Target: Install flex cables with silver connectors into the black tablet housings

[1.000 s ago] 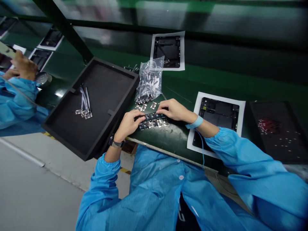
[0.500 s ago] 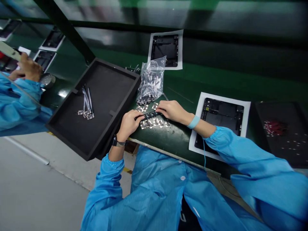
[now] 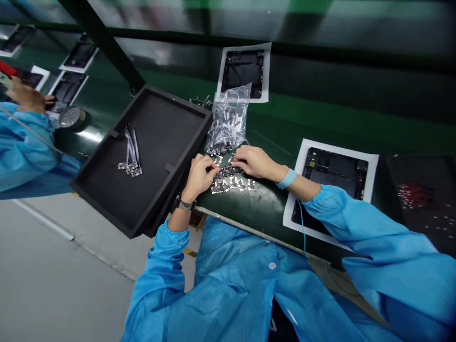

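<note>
Between my two hands is a dark, narrow strip of small circuit boards (image 3: pixel 227 172), held a little above the green bench. My left hand (image 3: pixel 200 176) pinches its left end between thumb and fingers. At the other end, my right hand (image 3: pixel 253 162) grips it with thumb and forefinger, the fingertips partly hidden. Several loose small circuit boards (image 3: pixel 233 183) lie on the bench just below the strip, and a few more lie behind it. A clear plastic bag (image 3: pixel 230 118) of flat cables with small boards sits right behind my hands.
Left of my hands stands a black foam tray (image 3: pixel 156 123) with several flat cables (image 3: pixel 132 154) in it. Opened tablet housings lie on white sheets, one at the back (image 3: pixel 244 73) and one at right (image 3: pixel 335 173). A dark tray (image 3: pixel 427 199) holds small red parts. A co-worker's hand (image 3: pixel 30 97) shows far left.
The strip has turned so that more of its component face shows. My left fingers have shifted on its end. The view has moved slightly, and the co-worker's hand has moved left.
</note>
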A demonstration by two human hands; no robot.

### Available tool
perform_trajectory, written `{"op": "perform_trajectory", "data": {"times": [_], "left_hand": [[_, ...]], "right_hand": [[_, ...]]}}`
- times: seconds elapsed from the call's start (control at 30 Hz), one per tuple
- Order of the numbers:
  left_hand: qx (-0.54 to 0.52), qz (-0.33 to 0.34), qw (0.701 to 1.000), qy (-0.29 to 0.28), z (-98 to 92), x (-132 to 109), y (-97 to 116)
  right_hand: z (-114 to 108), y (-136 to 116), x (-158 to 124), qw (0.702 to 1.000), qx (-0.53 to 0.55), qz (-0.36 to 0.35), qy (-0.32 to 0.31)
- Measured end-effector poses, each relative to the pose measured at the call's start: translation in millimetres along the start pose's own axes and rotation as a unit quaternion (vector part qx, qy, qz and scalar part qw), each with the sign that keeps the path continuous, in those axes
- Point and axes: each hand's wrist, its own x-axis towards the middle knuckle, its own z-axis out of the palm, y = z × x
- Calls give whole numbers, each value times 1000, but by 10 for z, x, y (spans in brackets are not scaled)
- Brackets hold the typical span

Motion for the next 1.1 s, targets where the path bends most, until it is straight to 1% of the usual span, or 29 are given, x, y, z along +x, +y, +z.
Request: {"op": "perform_trajectory", "data": {"times": [0.1, 0.17, 0.27, 0.4, 0.5, 0.67, 0.77, 0.87, 1.0, 1.1], "left_hand": [[-23, 4, 1000, 7, 28, -10, 1], [-18, 13, 1000, 15, 41, -31, 0], [-12, 24, 999, 24, 59, -56, -7], [-15, 26, 999, 27, 66, -70, -21], [-22, 20, 999, 24, 54, -77, -35], [-52, 5, 998, 34, 16, -125, -71], [-64, -18, 997, 40, -7, -187, -86], [-64, -32, 996, 56, -7, -234, -87], [-53, -19, 996, 76, 18, -257, -72], [-47, -22, 995, 89, 17, -288, -61]], "right_hand": [[64, -3, -51, 999, -5, -29, 35], [104, 4, -81, 998, -14, -45, 44], [129, 19, -104, 996, -36, -63, 43], [82, -14, -87, 995, -67, -73, 33], [59, -84, -6, 996, -43, -67, 28], [124, -131, 164, 998, 17, -66, 8], [162, -107, 198, 996, 51, -70, 7], [188, -90, 184, 994, 59, -86, 6], [199, -93, 127, 994, 21, -103, 28], [184, -123, 79, 994, -2, -98, 57]]}}
